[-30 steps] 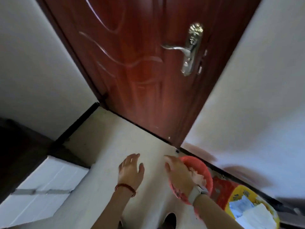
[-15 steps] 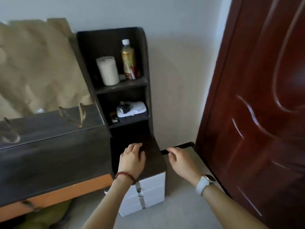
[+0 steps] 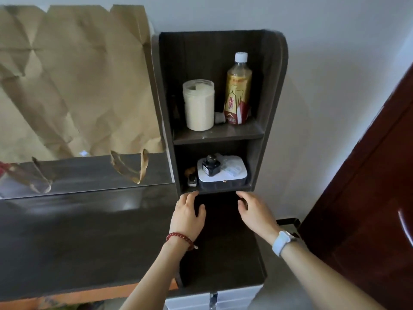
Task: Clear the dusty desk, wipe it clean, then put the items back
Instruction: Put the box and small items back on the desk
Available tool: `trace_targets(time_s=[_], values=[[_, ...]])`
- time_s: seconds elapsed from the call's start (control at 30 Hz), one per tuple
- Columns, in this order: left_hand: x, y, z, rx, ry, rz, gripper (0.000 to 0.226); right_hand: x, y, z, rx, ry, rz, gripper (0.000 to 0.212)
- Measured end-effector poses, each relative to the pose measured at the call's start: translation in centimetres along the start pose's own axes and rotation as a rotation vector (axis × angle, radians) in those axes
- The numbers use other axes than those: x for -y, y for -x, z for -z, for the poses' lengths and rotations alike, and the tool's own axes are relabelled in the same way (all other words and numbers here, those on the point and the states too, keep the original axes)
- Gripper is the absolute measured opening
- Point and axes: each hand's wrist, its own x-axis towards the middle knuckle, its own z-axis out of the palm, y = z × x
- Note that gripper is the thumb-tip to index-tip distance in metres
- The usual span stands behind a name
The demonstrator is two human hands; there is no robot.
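A dark wood-grain finish with a dull sheen is shown on the desk (image 3: 78, 231). Creased brown paper (image 3: 73, 81) is seen at ten o'clock. Clear plastic is used for the bottle (image 3: 238, 90), glossy reddish wood for the door (image 3: 368, 198).

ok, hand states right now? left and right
Left hand: open, fingers spread, holding nothing.
Right hand: open, fingers loosely curled, holding nothing.

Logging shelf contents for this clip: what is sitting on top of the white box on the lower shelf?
On the white box stands a small dark ink bottle, beside a clear plastic item too glary to identify. The box's inside is hidden; its lid looks closed.
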Motion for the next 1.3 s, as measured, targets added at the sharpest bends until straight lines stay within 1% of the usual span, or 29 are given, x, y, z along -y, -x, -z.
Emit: trace_targets(time_s=[0.17,0.27,0.4,0.5,0.67,0.73,0.87,0.93,1.0,1.13,1.23,1.3], values=[[-0.6,-8.1,-3.8,0.008,0.018,0.052,0.057,-2.1,-8.5,-1.3,-0.043,0.083,0.009,0.035],[-0.3,-12.2,-5.9,0.049,-0.094,0.109,0.071,-3.1,-12.2,-2.7,-0.014,0.195,0.048,0.037],[0.4,-15.5,-7.9,0.094,-0.217,0.19,0.08,-3.9,-15.0,-4.0,-0.014,0.345,0.007,0.052],[0.9,-16.3,-8.9,0.037,-0.207,0.194,0.075,-4.4,-15.5,-4.7,-0.017,0.361,-0.007,0.052],[1.4,-16.1,-8.6,-0.06,-0.065,0.172,0.062,-4.2,-16.3,-5.0,0.009,0.318,-0.051,0.04],[1.4,-14.7,-8.0,-0.088,-0.003,0.132,0.059,-3.8,-15.7,-4.9,-0.008,0.24,-0.063,0.043],[2.4,-9.3,-5.9,-0.099,0.084,0.047,0.062,-3.0,-11.4,-4.7,-0.119,0.027,-0.071,0.046],[4.0,-6.6,-4.2,-0.119,0.108,0.015,0.061,-2.6,-8.8,-5.1,-0.159,-0.016,-0.018,0.046],[6.2,-4.6,-2.1,-0.12,0.118,0.024,0.06,-1.9,-6.0,-6.2,-0.176,-0.034,0.045,0.047],[12.2,-1.8,3.0,-0.154,0.124,0.13,0.058,0.7,-0.6,-10.3,-0.127,-0.029,0.089,0.05],[16.8,-1.0,7.1,-0.175,0.133,0.178,0.056,4.0,2.1,-14.6,-0.033,-0.033,0.046,0.052],[19.6,-0.9,9.7,-0.181,0.127,0.187,0.055,6.6,3.0,-17.5,-0.008,-0.024,0.004,0.05]])
